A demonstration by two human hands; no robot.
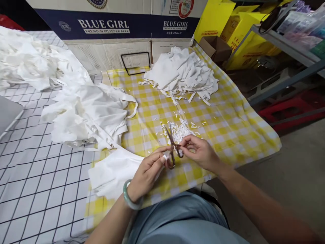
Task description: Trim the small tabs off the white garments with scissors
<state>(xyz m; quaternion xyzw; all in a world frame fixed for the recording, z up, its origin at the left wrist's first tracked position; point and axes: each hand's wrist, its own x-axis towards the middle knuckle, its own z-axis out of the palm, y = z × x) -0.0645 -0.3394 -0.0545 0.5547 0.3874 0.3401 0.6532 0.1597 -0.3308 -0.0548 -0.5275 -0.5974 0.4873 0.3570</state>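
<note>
My left hand point(152, 166), a green bangle point(130, 196) on its wrist, is closed on a white fabric piece point(114, 171); a small white bit shows at its thumb. Between the two hands are dark scissors point(171, 144), blades pointing away from me and finger loops towards me. The fingertips of my right hand point(198, 150) are pinched at the scissors' handle, and the left fingers also come close to it. Just beyond the blades lies a scatter of small white clippings point(180, 130) on the yellow checked cloth point(215, 125).
White strapped fabric pieces point(185, 73) are heaped at the back, by a black wire frame point(135, 63) and a large beer carton point(114, 27). Another white heap point(88, 112) lies left on the grid-patterned cloth point(33, 176). A metal shelf point(286, 42) stands right.
</note>
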